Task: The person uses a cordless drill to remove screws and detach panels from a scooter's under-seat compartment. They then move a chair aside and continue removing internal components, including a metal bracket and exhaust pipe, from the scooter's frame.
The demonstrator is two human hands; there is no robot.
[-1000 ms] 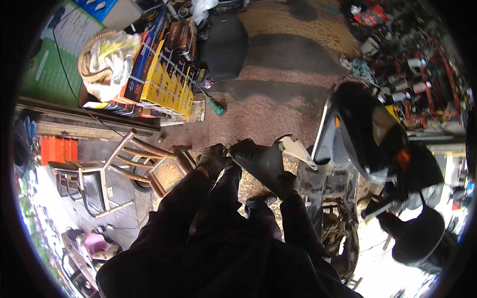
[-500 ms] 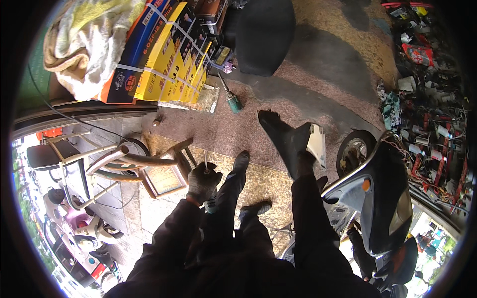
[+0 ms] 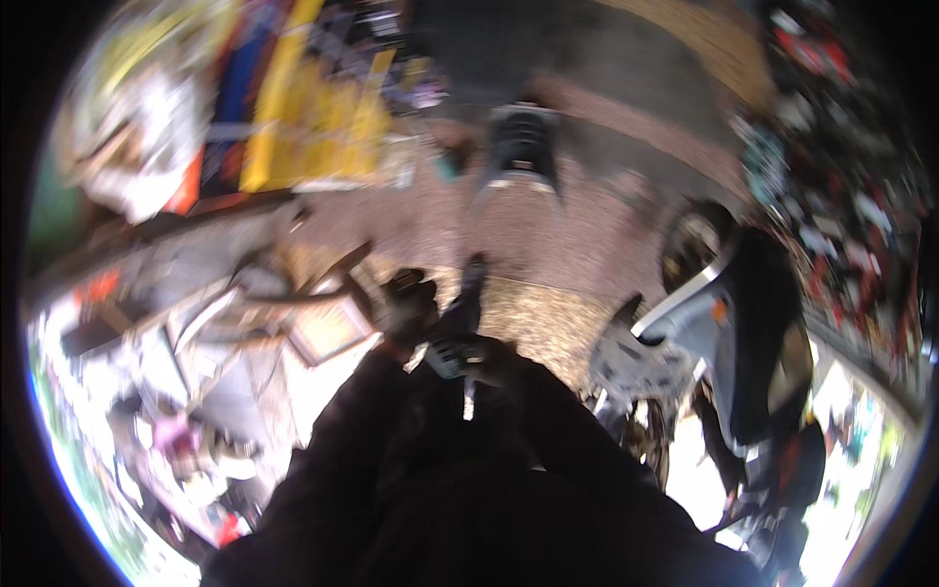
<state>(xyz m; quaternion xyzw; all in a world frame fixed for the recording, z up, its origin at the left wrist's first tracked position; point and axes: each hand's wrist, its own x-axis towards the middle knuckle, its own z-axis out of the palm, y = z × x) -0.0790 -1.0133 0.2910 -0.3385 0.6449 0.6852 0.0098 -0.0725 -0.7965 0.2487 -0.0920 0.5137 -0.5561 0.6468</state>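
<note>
Head view: a wooden chair [image 3: 333, 329] stands beside our curled left hand [image 3: 407, 311], any grip blurred; a pale teal object [image 3: 445, 359] adjoins our right hand [image 3: 497, 364], closure we can't tell; ahead, the black panel [image 3: 521, 147] lies on floor [image 3: 618, 230], open toward the scooter [image 3: 758, 323].

A reddish-brown floor [image 3: 611, 235], banded with dark grey, meets a speckled tan strip [image 3: 548, 318]. A blurred, ribbed dark panel [image 3: 523, 147] appears over the reddish stretch, its contact unclear; a smeared green object [image 3: 448, 166] lies to its left. A wheel [image 3: 693, 245] stands right, a wooden chair [image 3: 333, 330] left.
</note>
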